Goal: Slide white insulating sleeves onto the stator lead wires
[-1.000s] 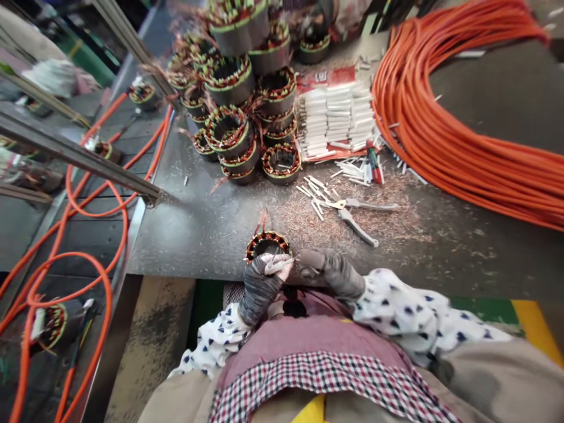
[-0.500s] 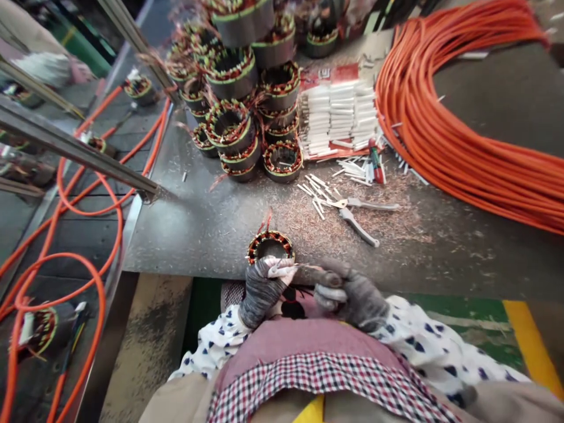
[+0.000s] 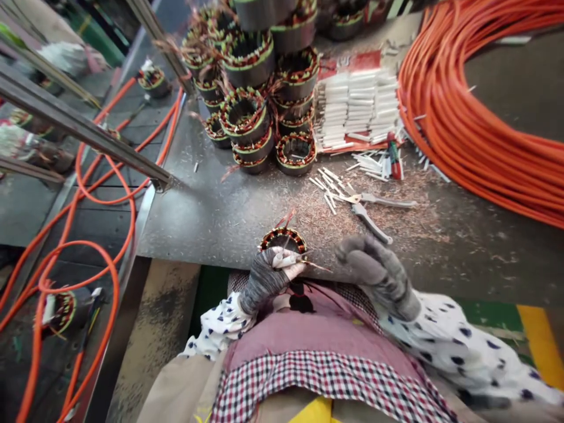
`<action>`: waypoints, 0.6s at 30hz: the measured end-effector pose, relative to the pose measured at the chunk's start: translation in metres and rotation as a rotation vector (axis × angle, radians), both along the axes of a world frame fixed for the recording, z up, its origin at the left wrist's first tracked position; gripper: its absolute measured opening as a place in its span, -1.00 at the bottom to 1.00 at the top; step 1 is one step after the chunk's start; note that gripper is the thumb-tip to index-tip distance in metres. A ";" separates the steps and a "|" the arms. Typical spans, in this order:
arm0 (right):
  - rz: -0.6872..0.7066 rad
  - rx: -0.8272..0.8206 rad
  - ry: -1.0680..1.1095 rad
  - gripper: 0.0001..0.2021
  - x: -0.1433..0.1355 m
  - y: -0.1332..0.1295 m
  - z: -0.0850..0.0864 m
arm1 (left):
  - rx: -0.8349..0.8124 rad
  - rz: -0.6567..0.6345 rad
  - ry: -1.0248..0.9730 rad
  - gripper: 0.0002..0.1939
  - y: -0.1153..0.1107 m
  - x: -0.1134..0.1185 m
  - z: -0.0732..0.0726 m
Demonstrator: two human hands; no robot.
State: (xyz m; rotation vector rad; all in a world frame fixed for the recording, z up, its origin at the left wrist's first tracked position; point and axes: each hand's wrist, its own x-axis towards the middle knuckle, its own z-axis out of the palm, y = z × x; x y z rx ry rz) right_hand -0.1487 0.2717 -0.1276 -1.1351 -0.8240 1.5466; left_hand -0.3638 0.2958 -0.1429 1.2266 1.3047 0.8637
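At the table's near edge, my left hand, in a grey glove with bare fingertips, pinches copper wire leads whose ends stick out to the right. White sleeving also shows at those fingers. Just behind it lies a motor stator, a ring with copper windings, partly hidden by the hand. My right hand, fully gloved in grey, hovers over the edge to the right, apart from the wires. Its fingers are somewhat blurred, stretched leftward, and no object shows in them. Grey-handled pliers lie open beyond it.
Stacked stators stand at the back. White sleeves lie in rows, with loose pieces nearer. A red-and-green tool and an orange tubing coil are right. Copper scraps litter the table. A metal post slants across the left.
My right hand has come away from the wire leads, moving right and slightly up. My left hand keeps its pinch on them. The view has shifted a little.
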 end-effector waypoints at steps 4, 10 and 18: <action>0.107 0.132 0.080 -0.36 -0.028 0.027 0.013 | -0.021 -0.076 -0.137 -0.64 -0.001 -0.004 0.006; 0.386 -0.047 0.324 -0.37 -0.040 0.034 0.014 | -0.047 0.100 -0.362 -0.58 -0.012 -0.009 0.009; 0.268 -0.330 0.240 -0.61 -0.022 0.042 -0.023 | 0.227 0.180 -0.377 -0.71 -0.013 -0.049 -0.004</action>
